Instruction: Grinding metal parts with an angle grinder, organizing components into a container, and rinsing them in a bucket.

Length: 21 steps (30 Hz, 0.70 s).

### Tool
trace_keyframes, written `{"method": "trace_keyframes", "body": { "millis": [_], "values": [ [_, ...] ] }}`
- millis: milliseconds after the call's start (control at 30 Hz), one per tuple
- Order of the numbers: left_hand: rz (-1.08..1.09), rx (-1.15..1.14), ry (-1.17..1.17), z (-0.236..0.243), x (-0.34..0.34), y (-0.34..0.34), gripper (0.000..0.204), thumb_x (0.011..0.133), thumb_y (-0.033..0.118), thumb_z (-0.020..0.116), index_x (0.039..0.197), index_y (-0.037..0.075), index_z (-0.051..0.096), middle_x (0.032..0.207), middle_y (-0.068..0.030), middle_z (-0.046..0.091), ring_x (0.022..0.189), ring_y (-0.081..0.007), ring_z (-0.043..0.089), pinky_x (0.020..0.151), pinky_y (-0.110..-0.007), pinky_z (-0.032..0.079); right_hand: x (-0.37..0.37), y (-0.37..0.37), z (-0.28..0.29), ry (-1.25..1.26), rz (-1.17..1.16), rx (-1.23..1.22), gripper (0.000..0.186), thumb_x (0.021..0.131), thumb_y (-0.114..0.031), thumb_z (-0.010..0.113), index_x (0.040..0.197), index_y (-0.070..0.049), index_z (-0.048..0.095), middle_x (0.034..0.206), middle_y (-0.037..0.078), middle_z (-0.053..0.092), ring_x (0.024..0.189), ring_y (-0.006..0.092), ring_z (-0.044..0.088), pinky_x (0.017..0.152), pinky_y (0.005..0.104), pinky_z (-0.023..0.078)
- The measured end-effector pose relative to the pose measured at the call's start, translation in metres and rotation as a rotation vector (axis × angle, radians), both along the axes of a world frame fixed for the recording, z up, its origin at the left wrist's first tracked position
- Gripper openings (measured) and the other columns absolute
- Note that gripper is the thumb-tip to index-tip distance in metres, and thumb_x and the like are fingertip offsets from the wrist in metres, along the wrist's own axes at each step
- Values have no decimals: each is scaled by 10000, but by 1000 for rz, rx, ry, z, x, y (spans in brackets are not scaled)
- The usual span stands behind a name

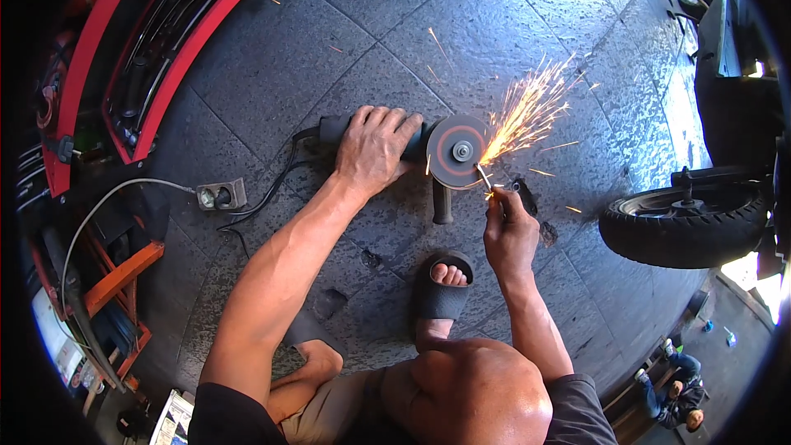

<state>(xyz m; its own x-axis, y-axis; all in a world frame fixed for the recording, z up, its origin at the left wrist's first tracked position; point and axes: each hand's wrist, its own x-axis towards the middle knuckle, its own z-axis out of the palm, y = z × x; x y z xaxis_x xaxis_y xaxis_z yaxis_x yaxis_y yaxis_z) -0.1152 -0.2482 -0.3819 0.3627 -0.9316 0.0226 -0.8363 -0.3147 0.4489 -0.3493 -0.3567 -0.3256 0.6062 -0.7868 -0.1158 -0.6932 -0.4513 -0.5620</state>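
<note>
Grinder [334, 129], at centre, disc [446, 170] facing the camera; whether raised or resting on the floor [329, 45], cannot tell. Left hand [372, 150], wrapped from above around the grinder. Right hand [509, 235], pinched narrow on a thin rod [487, 180], tip at the right edge of the disc. Sparks [531, 111], fanning up and right from there. Side handle [442, 203], pointing down toward a sandal [441, 300], worn, occupying the space just below. Knee [494, 387], between the forearms. Cord [276, 188], trailing left, near a socket [221, 195]. Far left: red drawers [171, 82]; below these, orange frame [124, 278]. Right side: wheel [685, 227], well apart from the right hand. Lower right: another person [681, 395], in the distance
</note>
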Motion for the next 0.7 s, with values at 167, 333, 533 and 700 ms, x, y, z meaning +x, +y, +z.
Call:
{"method": "trace_keyframes", "body": {
  "millis": [167, 333, 533, 700],
  "values": [
    [-6, 7, -17, 1, 0, 0, 794, 613, 211, 930, 1329, 89, 611, 1246, -100, 653, 1188, -273, 593, 1079, -440, 416, 1, 0, 1, 37, -8, 16, 154, 954, -116, 635, 1098, -99, 689, 843, 210, 714, 768, 393, 711, 639, 448, 542],
    [-10, 14, -7, 2, 1, -1, 791, 617, 199, 929, 1332, 93, 607, 1247, -93, 652, 1188, -271, 593, 1081, -442, 415, 3, 0, 1, 3, -19, 3, 146, 953, -121, 641, 1088, -95, 687, 842, 206, 716, 762, 390, 713, 635, 443, 543],
    [-4, 6, -19, 0, 0, -1, 775, 614, 188, 925, 1318, 94, 615, 1248, -89, 651, 1190, -266, 594, 1083, -438, 414, 3, 0, 1, 23, -39, 25, 139, 953, -122, 640, 1082, -94, 684, 835, 198, 716, 769, 381, 717, 641, 437, 547],
    [-11, 14, 6, 0, 1, -1, 777, 612, 177, 921, 1321, 93, 615, 1253, -90, 653, 1188, -267, 594, 1085, -438, 412, 4, 0, 2, 1, -14, -5, 133, 954, -126, 642, 1078, -96, 681, 826, 197, 712, 765, 383, 713, 641, 438, 545]
  ]
}}
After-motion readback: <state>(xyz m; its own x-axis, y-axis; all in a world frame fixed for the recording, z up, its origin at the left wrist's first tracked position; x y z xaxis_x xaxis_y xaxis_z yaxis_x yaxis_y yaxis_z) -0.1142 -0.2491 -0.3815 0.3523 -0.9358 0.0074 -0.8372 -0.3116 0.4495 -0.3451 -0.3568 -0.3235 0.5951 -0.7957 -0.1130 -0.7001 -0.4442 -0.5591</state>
